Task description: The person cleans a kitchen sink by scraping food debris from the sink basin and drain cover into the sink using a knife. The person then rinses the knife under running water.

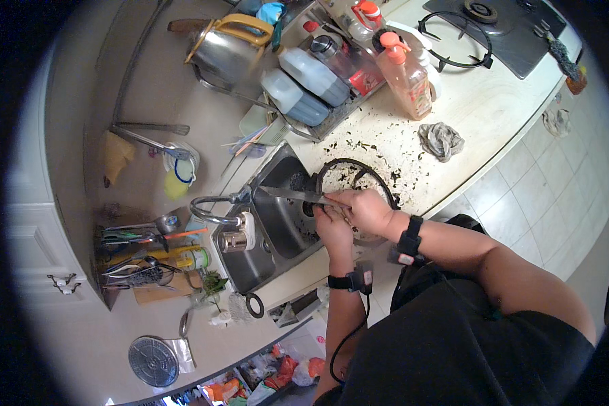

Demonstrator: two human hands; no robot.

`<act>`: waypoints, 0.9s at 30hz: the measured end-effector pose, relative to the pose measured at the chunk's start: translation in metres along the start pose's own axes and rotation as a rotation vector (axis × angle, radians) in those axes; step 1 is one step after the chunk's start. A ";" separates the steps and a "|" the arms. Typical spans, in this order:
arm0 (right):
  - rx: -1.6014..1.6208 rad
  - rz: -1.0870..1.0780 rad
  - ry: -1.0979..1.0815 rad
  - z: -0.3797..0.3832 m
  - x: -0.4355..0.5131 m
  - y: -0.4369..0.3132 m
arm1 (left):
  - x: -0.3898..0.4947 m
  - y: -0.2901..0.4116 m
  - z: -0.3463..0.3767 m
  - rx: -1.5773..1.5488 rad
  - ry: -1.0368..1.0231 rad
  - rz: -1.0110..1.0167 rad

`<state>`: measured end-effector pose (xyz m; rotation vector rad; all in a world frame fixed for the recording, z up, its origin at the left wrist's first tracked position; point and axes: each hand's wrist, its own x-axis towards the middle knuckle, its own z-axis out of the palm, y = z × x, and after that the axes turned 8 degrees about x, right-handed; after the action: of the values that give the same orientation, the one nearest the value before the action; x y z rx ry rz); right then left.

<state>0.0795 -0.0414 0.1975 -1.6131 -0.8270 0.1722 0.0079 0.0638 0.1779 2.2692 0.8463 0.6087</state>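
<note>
My right hand [369, 209] grips a knife, its long flat blade [299, 194] pointing left over the sink edge. Right below the blade, my left hand [333, 231] is closed on the near-left side of a black metal pot-support ring [387, 187]. The exact grip is partly hidden by the fingers and blade. The ring is held over the counter's edge beside the sink, one dark prong sticking out left of my fingers. Dark flakes [397, 175] lie scattered on the pale countertop inside and around the ring.
A double steel sink [279, 223] with a curved faucet [208, 205] lies left. Jugs [312, 76], a pump bottle [403, 76] and a crumpled rag [440, 141] stand or lie beyond. Another pot-support ring [457, 38] rests by the gas hob [512, 30]. A drawer of bags [284, 370] is below.
</note>
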 end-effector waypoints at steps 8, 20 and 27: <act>0.001 0.236 0.096 -0.005 0.027 0.024 | -0.006 0.031 -0.004 -0.216 -0.167 -0.420; 0.519 0.347 0.244 0.028 -0.007 0.027 | -0.007 0.050 -0.013 0.176 -0.148 -0.227; 0.841 0.458 0.213 0.034 -0.010 0.035 | -0.012 0.059 -0.011 0.165 -0.041 -0.101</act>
<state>0.0680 -0.0197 0.1537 -0.9621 -0.1474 0.5788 0.0173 0.0252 0.2245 2.3600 1.0171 0.4593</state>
